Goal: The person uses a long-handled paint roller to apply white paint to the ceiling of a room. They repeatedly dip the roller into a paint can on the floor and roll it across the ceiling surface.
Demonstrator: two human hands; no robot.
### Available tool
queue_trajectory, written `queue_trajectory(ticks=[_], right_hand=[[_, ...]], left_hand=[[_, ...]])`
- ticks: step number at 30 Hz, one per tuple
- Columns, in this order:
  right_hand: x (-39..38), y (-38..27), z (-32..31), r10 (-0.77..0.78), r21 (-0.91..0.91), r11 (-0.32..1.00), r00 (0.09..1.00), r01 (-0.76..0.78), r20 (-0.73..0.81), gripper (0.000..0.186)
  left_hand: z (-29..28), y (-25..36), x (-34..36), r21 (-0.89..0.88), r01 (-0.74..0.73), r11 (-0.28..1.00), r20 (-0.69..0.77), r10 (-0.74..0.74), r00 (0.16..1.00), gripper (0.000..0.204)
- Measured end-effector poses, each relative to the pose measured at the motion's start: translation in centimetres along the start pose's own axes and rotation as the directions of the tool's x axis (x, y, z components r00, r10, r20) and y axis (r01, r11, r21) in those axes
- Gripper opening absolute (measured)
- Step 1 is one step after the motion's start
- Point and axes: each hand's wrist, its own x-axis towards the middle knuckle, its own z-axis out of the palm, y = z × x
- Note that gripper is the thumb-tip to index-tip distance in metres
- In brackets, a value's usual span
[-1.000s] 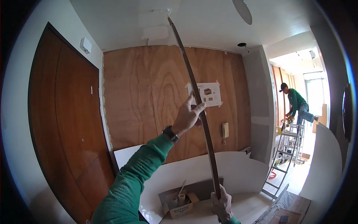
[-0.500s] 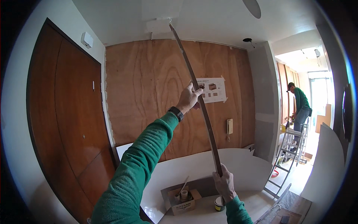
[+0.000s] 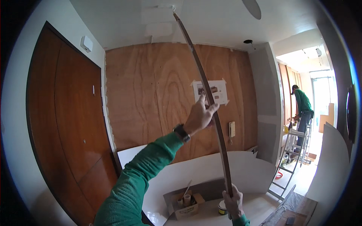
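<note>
I've got the pole [image 3: 198,64] tilted in front of the plywood [image 3: 132,94], roller [image 3: 165,6] on its top end up at the ceiling [image 3: 218,22], above the plywood. My left hand [image 3: 200,117] grips the pole around mid-length, in front of the plywood; right hand [image 3: 233,199] grips it low down, below the plywood. Paper [image 3: 222,86] and phone [image 3: 232,129] are on the plywood. Box [image 3: 185,213] and can [image 3: 221,209] below it, door [image 3: 75,113] left of it. Co-worker [image 3: 303,101] on ladder [image 3: 289,154], right of it.
</note>
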Motion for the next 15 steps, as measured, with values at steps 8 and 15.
queue_trajectory(ticks=[8,15], right_hand=[[-4.9,-1.8,-2.3,0.094,0.171,0.982,0.993,-0.081,-0.073,0.038],[-7.3,0.5,-3.2,-0.006,0.047,0.999,0.982,0.015,-0.187,0.039]], left_hand=[[2.3,4.2,-4.4,-0.058,-0.108,0.992,0.134,0.115,0.984,0.076],[3.3,6.9,-6.6,-0.011,-0.204,0.979,0.213,0.201,0.956,0.086]])
